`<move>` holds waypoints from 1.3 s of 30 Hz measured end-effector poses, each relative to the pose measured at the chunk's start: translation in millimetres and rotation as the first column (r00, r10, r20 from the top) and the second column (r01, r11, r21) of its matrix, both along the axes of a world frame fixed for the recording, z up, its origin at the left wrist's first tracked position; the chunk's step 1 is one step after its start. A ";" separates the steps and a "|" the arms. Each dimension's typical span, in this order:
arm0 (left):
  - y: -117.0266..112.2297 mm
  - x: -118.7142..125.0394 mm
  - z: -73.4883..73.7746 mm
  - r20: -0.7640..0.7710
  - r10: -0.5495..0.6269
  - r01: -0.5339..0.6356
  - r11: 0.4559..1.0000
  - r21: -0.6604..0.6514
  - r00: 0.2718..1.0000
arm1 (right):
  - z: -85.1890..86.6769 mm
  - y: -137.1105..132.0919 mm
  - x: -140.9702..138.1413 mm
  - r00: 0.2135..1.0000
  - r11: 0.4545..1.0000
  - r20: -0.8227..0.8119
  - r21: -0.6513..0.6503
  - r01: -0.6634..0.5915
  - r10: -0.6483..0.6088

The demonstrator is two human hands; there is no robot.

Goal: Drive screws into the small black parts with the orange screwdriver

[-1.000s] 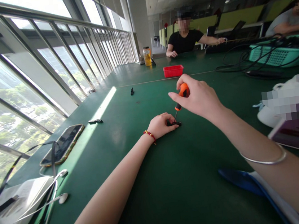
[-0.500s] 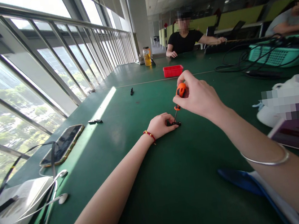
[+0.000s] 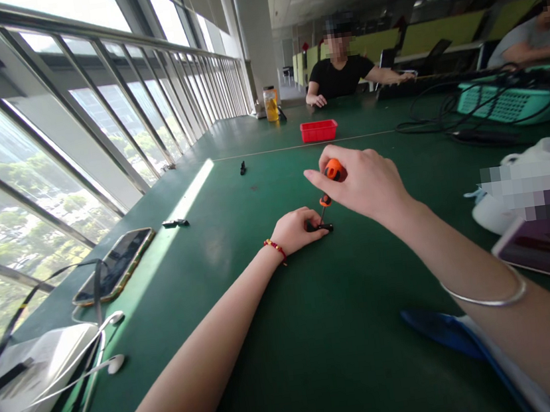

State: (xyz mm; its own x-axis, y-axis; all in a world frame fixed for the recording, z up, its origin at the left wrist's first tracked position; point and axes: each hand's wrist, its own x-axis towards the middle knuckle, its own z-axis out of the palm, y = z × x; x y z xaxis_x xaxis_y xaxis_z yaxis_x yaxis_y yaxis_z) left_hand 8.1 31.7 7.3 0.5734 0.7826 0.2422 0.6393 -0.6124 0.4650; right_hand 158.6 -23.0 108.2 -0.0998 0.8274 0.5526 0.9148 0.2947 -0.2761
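My left hand (image 3: 299, 230) rests on the green table and pinches a small black part (image 3: 326, 228) flat against it; the fingers hide much of the part. In my right hand (image 3: 365, 181) is an orange-and-black screwdriver (image 3: 333, 170), tilted, with its tip down at the black part. My right fingers curl behind the handle, while the thumb is stretched out to the left, off the front of it. Two other small black pieces lie apart from my hands: one piece (image 3: 175, 223) to the left and another piece (image 3: 243, 168) farther back.
A red bin (image 3: 319, 132) and a jar (image 3: 271, 106) stand toward the back. Left lie a phone (image 3: 115, 267) and white earphones (image 3: 116, 364). Rightward are a teal basket (image 3: 497, 102) with cables, a white bag (image 3: 495, 205) and a blue item (image 3: 440, 329). A person (image 3: 342, 74) sits across the table.
My right hand has shifted slightly down, and its thumb has swung away from the screwdriver handle to the left. My left hand and the black part have stayed in place.
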 end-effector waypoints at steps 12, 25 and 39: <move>0.4 -0.5 -0.9 0.013 -0.003 0.003 1.000 0.007 1.000 | -0.2 0.4 -0.5 1.000 1.000 -0.019 -0.005 0.009 -0.009; 0.2 -0.4 -1.3 0.011 0.003 -0.003 1.000 0.006 1.000 | 0.6 -0.3 0.2 0.999 0.999 -0.019 -0.007 0.043 -0.043; -1.1 0.3 0.5 0.005 0.012 -0.012 1.000 -0.004 1.000 | -4.1 4.5 -0.6 0.994 0.999 -0.110 -0.035 -0.014 0.010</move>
